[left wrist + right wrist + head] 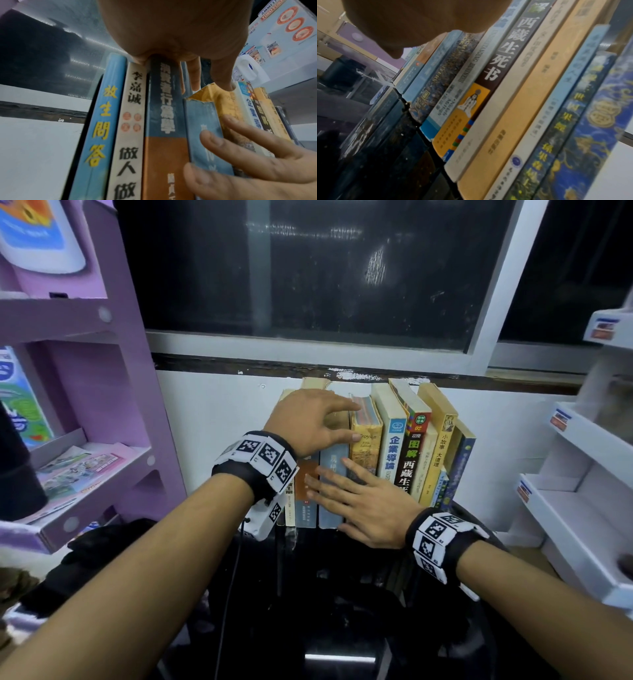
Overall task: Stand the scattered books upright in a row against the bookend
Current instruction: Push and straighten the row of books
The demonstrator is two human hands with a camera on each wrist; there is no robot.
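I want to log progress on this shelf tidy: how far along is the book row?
Mostly done: the books stand spine-out in one row on the dark surface, and none shows lying flat. In hand: the left hand rests over the tops at the row's left while the right hand presses flat against the spines. Left: the right-end books lean, so they need squaring up. The bookend itself is not clearly visible.

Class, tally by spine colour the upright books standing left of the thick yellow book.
Bright blue book: 1
Cream book: 1
Navy-and-orange book: 1
Worn grey-blue book: 1
Total: 4
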